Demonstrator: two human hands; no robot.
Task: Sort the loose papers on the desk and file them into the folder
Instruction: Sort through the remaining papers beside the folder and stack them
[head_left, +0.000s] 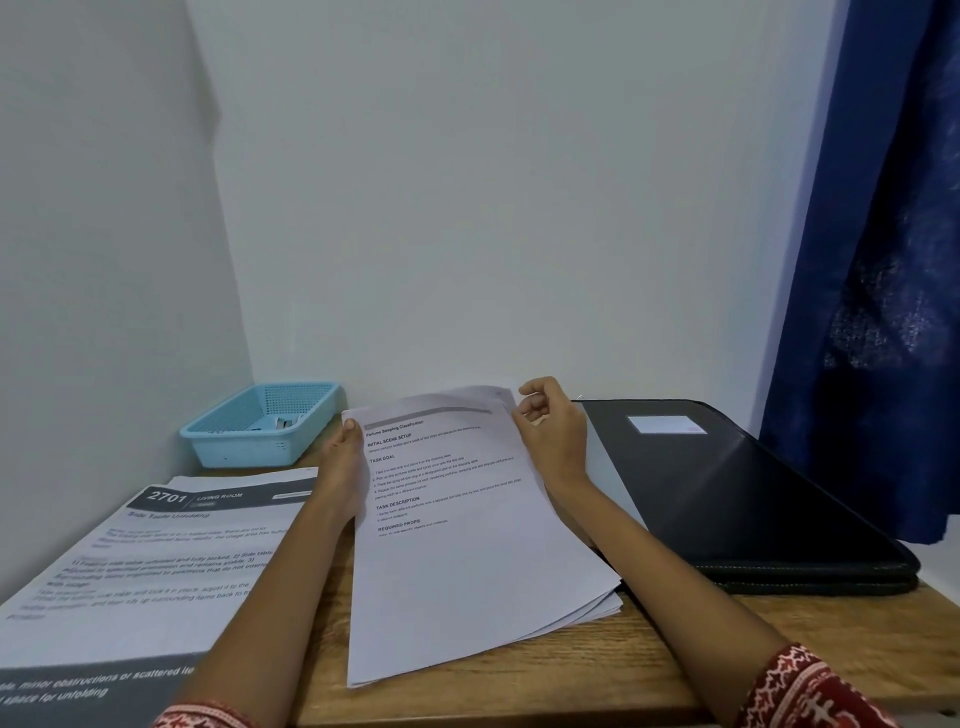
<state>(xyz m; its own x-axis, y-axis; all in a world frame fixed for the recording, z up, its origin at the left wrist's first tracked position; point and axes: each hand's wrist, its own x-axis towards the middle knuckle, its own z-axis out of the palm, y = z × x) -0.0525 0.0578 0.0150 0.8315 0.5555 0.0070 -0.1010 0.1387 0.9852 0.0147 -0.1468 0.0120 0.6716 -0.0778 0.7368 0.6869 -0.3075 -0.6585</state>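
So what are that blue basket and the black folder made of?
The blue basket looks like moulded plastic: its walls and floor are a regular grid of small holes. The black folder seems to be faux leather or vinyl with a soft sheen and a stitched edge; which one cannot be told.

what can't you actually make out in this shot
- Head view: the contents of the light blue plastic basket; its wall hides most, and the rest is too small.
- The inside of the closed black folder.
- The small body text on the white paper stack that both hands (left, right) hold: blurred.
- The grey-headed printed sheet is cut off by the left edge.
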